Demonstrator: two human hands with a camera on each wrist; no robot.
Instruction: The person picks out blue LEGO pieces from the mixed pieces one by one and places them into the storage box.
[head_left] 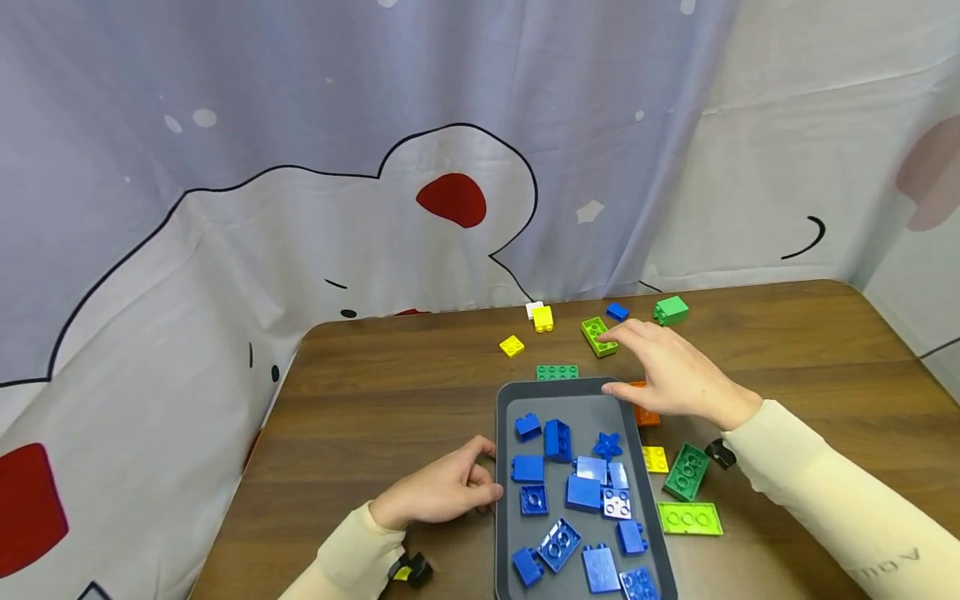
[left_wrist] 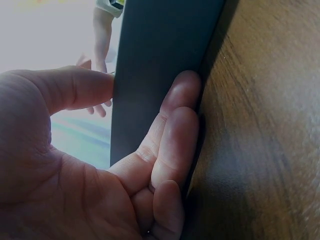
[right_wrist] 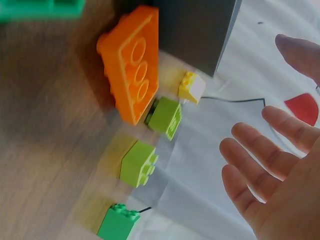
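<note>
A dark grey tray (head_left: 555,400) lies lengthwise near the table's front, holding several blue toy bricks (head_left: 583,493) and a blue flower-shaped piece (head_left: 607,445). At its left side, my left hand (head_left: 442,487) grips the tray's edge. In the left wrist view the thumb (left_wrist: 82,89) meets the rim, while curled fingers (left_wrist: 175,145) press on the outer wall (left_wrist: 150,65) low by the tabletop. Over the tray's far right corner hovers my right hand (head_left: 675,371), its fingers spread and holding nothing. An orange brick (head_left: 647,414) lies beneath it, partly hidden.
Right of the tray are a yellow brick (head_left: 655,459), a dark green brick (head_left: 686,472) and a lime brick (head_left: 690,518). Beyond it lie a green brick (head_left: 557,372), yellow pieces (head_left: 542,319), a lime brick (head_left: 596,333), a blue brick (head_left: 617,312) and another green brick (head_left: 671,310).
</note>
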